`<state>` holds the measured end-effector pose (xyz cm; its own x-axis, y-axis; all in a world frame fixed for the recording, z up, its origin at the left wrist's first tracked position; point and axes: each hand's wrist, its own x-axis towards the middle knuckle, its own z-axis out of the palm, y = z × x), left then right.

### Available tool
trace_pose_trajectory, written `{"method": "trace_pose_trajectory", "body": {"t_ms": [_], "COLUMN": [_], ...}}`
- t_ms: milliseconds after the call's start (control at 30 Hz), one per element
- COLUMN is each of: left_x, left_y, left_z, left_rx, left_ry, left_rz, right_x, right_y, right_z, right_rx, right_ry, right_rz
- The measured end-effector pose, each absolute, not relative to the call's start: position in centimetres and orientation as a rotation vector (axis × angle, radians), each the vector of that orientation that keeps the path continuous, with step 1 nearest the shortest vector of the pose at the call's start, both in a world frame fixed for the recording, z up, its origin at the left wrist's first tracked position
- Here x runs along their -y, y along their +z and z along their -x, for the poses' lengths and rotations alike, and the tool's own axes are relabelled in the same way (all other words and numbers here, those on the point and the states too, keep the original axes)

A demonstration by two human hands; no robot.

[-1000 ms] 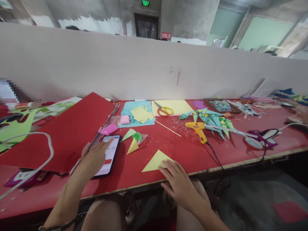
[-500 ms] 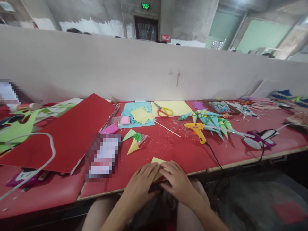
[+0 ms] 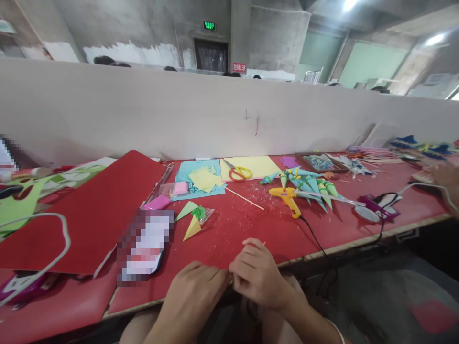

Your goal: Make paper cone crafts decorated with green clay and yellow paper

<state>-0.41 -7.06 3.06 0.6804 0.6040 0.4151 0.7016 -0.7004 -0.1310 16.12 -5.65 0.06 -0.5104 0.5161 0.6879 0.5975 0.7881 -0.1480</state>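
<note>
My left hand (image 3: 195, 294) is closed at the table's front edge, its fingertips pinched together. Meeting it there is my right hand (image 3: 260, 279), fingers curled inward. The yellow paper seen between them a moment earlier is now hidden by my fingers. Ahead of the hands lie a yellow paper cone (image 3: 192, 228), a folded light green paper piece (image 3: 187, 209) and a curled green strip (image 3: 198, 212). A yellow glue gun (image 3: 287, 198) rests to the right, beside several finished paper cones (image 3: 311, 184). A thin stick (image 3: 245, 198) lies farther forward.
Scissors (image 3: 238, 170) lie on yellow sheets (image 3: 265, 165), beside blue paper (image 3: 182, 172). A phone (image 3: 148, 246) and a large red board (image 3: 96, 210) are at left. Another person's hand (image 3: 446, 177) is at far right. A white partition (image 3: 161, 110) stands behind the table.
My hands have closed in, and the yellow paper between them has gone out of sight. My right fingers have curled up. Another person's hand shows more clearly at right. The view has shifted slightly.
</note>
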Motion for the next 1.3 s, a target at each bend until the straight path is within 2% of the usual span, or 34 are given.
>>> {"method": "trace_pose_trajectory", "body": {"t_ms": [167,400,567,800,1100,1300], "left_x": [8.1,7.4,6.5,6.3,6.0,5.8], "left_y": [4.1,4.7,4.6,4.5,2.9,2.8], "left_z": [1.5,3.1,2.3,0.6,0.8,1.5], "left_rx": [1.055,1.073,1.095,1.053,0.993,1.02], "left_ry": [-0.564,-0.643,-0.573,-0.69,-0.767,-0.679], "left_rz": [2.651,2.65,2.68,2.569,2.324,2.338], "right_x": [4.7,3.2,4.4,4.4,4.3,4.0], "right_y": [0.4,0.3,1.8,1.9,2.4,2.3], "right_z": [-17.5,-20.7,-19.5,-17.3,-16.0,-17.3], "right_rx": [2.16,1.843,2.225,2.439,2.366,2.275], "right_ry": [-0.129,-0.011,0.304,0.249,0.517,0.692], "right_rz": [0.787,1.062,0.912,0.906,0.916,0.975]}}
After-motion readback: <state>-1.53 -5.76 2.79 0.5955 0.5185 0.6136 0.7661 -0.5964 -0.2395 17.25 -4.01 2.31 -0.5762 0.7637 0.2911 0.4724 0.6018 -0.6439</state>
